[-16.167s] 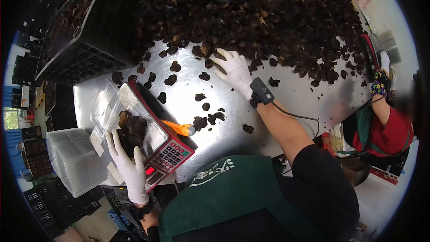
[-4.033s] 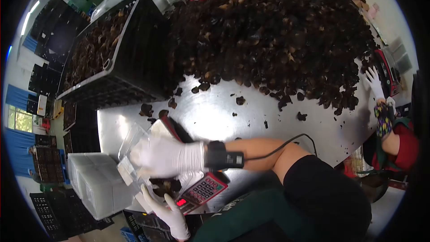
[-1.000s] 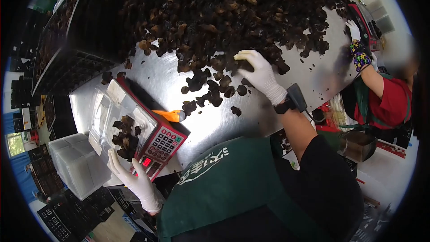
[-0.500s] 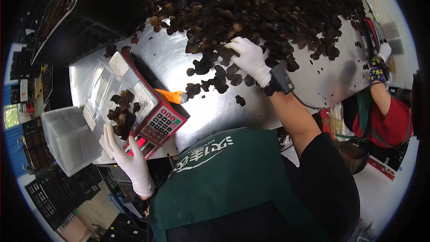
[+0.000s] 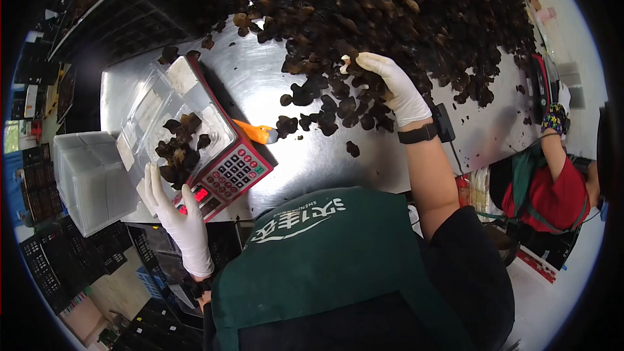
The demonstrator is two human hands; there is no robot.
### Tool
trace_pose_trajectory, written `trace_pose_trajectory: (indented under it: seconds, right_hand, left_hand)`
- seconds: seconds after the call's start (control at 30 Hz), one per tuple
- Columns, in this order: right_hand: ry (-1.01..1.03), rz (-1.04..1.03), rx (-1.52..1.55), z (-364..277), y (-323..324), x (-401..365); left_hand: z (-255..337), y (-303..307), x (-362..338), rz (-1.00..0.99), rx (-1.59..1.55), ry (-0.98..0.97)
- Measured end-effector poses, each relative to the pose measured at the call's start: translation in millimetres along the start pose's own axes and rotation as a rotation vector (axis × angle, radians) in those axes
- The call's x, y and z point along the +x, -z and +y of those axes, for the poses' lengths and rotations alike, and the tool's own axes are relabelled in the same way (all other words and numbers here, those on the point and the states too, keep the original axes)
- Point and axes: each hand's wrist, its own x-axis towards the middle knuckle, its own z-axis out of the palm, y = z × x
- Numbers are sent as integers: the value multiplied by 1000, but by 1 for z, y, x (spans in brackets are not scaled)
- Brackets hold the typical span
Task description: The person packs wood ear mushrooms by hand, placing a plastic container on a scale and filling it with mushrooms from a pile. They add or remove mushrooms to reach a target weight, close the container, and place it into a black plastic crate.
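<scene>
Right hand (image 5: 390, 88) has turned, grip curled on mushrooms (image 5: 344, 49); left hand (image 5: 172, 211) open beside part-filled tray (image 5: 148, 101).

I logged the scale (image 5: 237, 172) at the near left of the table (image 5: 312, 169), with an open container (image 5: 156, 107) on its platform and a small heap of fungus pieces (image 5: 177, 153) inside it. The left hand (image 5: 172, 211) lay at the container's near edge. A stack of containers (image 5: 88, 179) stood left of the scale, and a crate (image 5: 123, 19) stood behind it. A hand tool (image 5: 257, 133) lay just right of the scale. Loose pieces (image 5: 325, 114) lay right of the tool, in front of the large pile (image 5: 390, 6) on the far side of the table. The right hand (image 5: 390, 84) sat on the pile's near edge. A co-worker (image 5: 552, 188) was at the far right.
</scene>
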Motion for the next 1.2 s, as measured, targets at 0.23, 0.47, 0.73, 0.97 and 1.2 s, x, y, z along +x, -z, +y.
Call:
trace_pose_trajectory:
  seconds: [0.23,0.47,0.73,0.97,1.2]
  right_hand:
    - [-103,-311,212,12,-28,22]
    - [-27,-627,-246,-34,-207,12]
    - [-504,-776,178,31,-279,24]
    - [-506,-764,198,41,-270,17]
    - [-295,-694,-24,31,-269,6]
  left_hand:
    - [-5,1,0,56,-85,-10]
    - [-5,15,0,147,-89,114]
    - [24,33,35,382,-238,-112]
    - [27,18,42,245,-450,179]
    - [12,4,44,159,-735,295]
